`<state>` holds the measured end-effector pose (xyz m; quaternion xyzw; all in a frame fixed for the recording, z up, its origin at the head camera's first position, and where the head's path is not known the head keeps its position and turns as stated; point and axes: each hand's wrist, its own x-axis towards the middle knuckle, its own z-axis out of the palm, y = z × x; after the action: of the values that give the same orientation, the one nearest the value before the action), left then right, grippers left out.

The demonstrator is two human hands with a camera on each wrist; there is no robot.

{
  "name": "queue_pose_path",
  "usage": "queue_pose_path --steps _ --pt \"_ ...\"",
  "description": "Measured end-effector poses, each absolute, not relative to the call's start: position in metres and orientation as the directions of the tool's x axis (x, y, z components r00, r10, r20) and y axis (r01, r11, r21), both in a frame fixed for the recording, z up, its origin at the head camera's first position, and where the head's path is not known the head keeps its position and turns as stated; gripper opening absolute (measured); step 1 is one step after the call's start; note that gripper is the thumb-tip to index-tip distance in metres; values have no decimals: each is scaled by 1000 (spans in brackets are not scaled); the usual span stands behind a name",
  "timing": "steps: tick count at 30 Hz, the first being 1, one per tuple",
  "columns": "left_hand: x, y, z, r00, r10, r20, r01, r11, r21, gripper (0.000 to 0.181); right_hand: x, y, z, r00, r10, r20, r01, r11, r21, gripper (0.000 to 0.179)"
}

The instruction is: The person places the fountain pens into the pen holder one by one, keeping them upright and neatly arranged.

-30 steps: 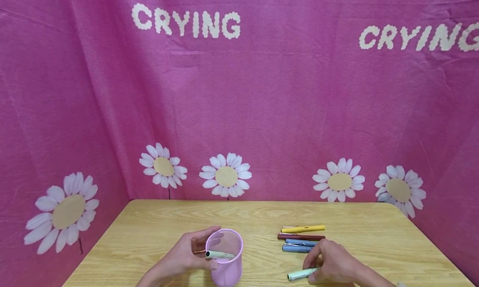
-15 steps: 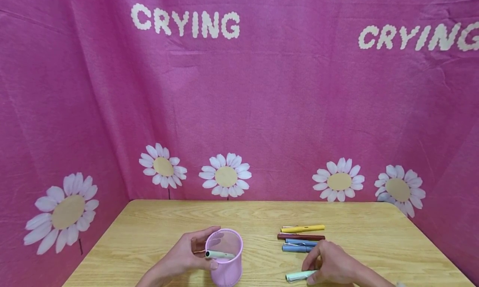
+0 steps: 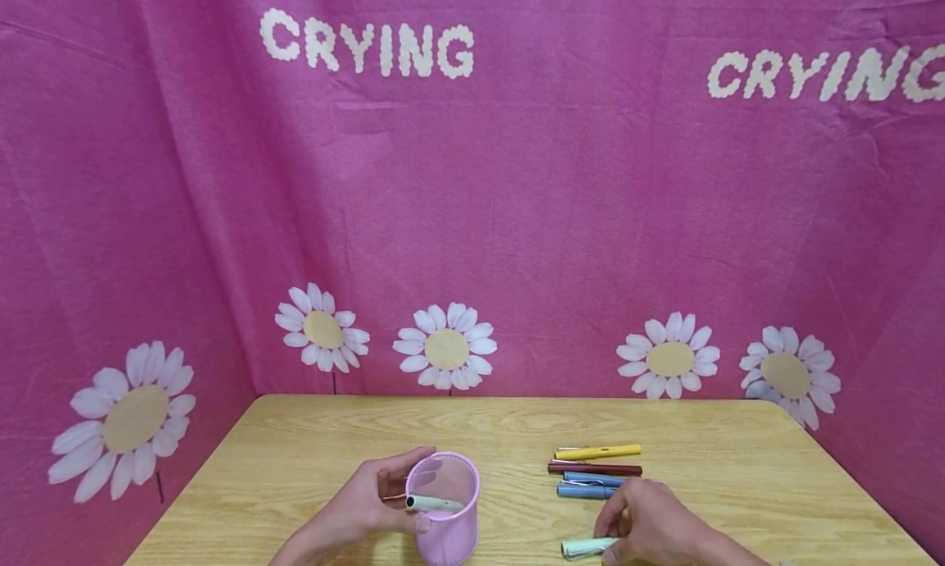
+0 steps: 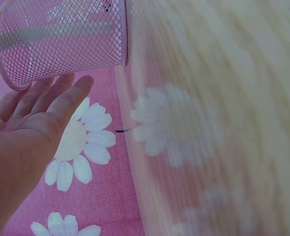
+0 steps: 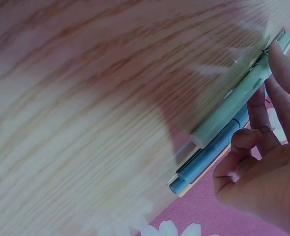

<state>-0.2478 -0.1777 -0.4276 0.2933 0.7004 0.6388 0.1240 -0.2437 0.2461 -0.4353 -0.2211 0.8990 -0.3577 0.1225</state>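
My left hand (image 3: 369, 500) holds a pink mesh pen cup (image 3: 448, 541) upright, thumb on the near side and fingers round the far side. Inside the cup (image 4: 86, 54) a pale green pen (image 3: 437, 503) leans with its end at the rim. To the right, my right hand (image 3: 653, 523) pinches a mint green pen (image 3: 586, 547) between thumb and fingers, low over the table. In the right wrist view this pen (image 5: 233, 105) runs diagonally, with the thumb on its clip end and the other fingers curled below. The palm hides part of the pen in the head view.
Beyond my right hand lie two blue pens (image 3: 586, 490), a dark red pen (image 3: 594, 469) and a yellow pen (image 3: 601, 451), roughly parallel on the wooden table (image 3: 354, 422). A pink curtain (image 3: 546, 221) with printed daisies surrounds the table at the back and sides.
My right hand and the mint green pen have shifted slightly left and nearer to me. The left hand and the cup keep their place.
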Motion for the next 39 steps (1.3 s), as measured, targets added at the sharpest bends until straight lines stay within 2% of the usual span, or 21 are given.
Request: queue_pose_path --steps 4,8,12,19,25,39 --pt "-249 -177 -428 -796 571 203 256 12 967 84 -241 243 -431 -881 -462 -102 -260 653 -712 15" --pt "-249 -177 -428 -795 570 208 261 11 965 84 -240 240 -426 -886 -454 -92 -270 668 -694 16" --pt "-250 -177 -428 -795 569 211 266 14 964 84 -238 238 -421 -880 -474 -38 -320 649 -690 15" --pt "-249 -177 -427 -798 566 206 263 20 965 84 -232 231 -414 -839 -538 82 -406 519 -752 11" --pt "-248 -178 -427 -797 569 202 255 13 967 85 -229 225 -407 -862 -500 79 -354 484 -800 9" --pt "-249 -177 -428 -785 580 215 262 -2 965 86 -223 214 -401 -888 -430 161 -359 432 -827 14"
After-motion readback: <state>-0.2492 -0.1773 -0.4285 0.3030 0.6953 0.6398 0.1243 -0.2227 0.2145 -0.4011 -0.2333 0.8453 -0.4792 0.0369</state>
